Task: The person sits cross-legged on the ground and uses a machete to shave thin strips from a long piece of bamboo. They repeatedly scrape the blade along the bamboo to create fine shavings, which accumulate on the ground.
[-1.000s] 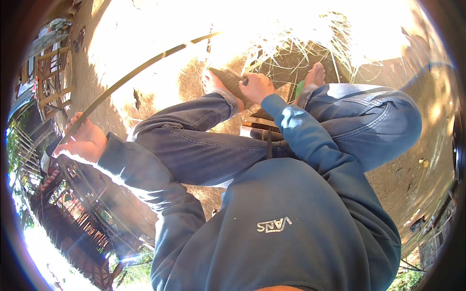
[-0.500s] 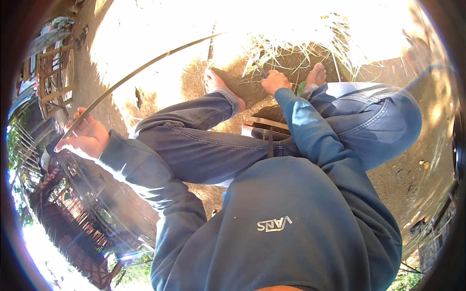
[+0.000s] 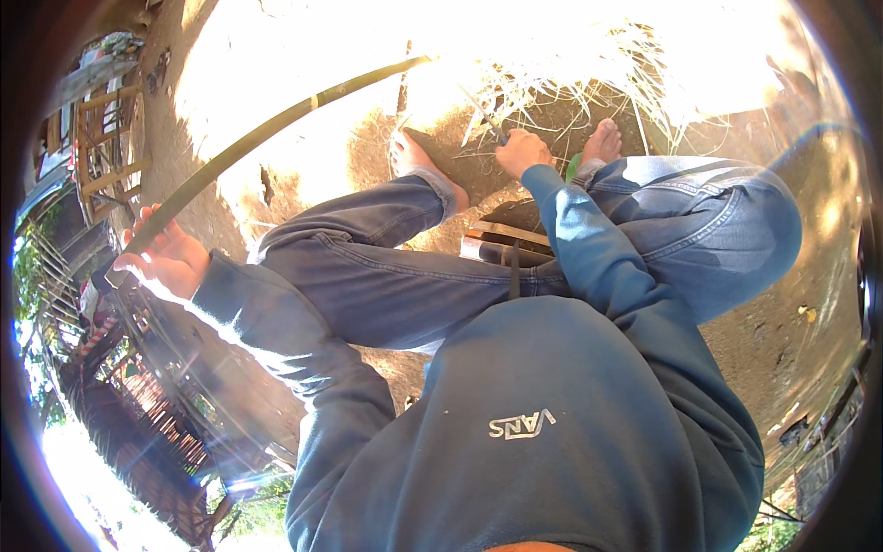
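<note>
Out at the left, my left hand [image 3: 173,260] is closed around one end of a long, curved bamboo strip [image 3: 276,120]. The strip bows upward to the right and has a paler band partway along; its far end lies against glaring bright ground. Between my feet, my right hand [image 3: 524,154] grips the dark handle of a knife [image 3: 481,110], its thin blade pointing up and left. Glare washes out the blade's tip. The strip's far end and the blade look apart from each other.
Pale thin shavings [image 3: 635,83] are heaped on the ground beyond my right hand. My bare left foot [image 3: 409,152] and right foot [image 3: 602,140] flank the knife. A piece of wood [image 3: 508,232] lies by my thighs. A bamboo frame [image 3: 110,175] stands far left.
The bamboo strip has turned about its length, so a broader greenish face now shows. My left hand has turned slightly with it; my right hand and the knife are almost unmoved.
</note>
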The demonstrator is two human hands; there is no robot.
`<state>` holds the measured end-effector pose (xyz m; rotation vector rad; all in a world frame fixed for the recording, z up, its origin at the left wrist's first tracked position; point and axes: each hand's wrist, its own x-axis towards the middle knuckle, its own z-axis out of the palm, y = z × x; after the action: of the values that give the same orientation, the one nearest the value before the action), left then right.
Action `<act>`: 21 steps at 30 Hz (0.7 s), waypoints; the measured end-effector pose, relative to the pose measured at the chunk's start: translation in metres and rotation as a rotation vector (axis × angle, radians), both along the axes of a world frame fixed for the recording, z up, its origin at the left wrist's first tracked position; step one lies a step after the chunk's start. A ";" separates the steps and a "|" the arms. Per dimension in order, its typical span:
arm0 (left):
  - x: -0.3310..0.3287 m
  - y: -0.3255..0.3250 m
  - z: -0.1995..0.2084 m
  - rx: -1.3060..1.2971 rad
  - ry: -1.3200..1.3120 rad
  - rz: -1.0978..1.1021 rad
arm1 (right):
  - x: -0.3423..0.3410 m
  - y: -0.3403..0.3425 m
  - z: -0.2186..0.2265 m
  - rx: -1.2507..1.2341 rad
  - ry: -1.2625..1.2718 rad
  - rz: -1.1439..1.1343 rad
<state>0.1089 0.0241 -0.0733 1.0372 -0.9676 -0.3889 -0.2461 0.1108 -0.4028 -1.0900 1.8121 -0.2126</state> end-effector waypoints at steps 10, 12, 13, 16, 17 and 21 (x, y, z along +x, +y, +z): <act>0.006 0.001 -0.002 -0.024 0.002 -0.219 | 0.042 -0.006 0.100 -0.346 -0.287 0.191; 0.006 0.003 0.000 -0.048 0.022 -0.239 | 0.039 -0.009 0.099 -0.274 -0.270 0.159; 0.008 0.002 -0.001 -0.043 0.045 -0.249 | 0.038 -0.008 0.095 -0.249 -0.261 0.143; 0.014 0.000 0.003 -0.024 0.111 -0.340 | 0.036 -0.007 0.090 -0.245 -0.260 0.123; 0.015 0.000 0.003 -0.016 0.138 -0.379 | 0.035 -0.007 0.097 -0.291 -0.275 0.137; -0.009 -0.001 0.004 -0.036 0.099 -0.289 | 0.034 -0.008 0.095 -0.279 -0.230 0.143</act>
<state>0.0998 0.0231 -0.0698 0.8383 -1.0340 -0.6533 -0.2118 0.1029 -0.3082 -1.3260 1.5231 -0.4957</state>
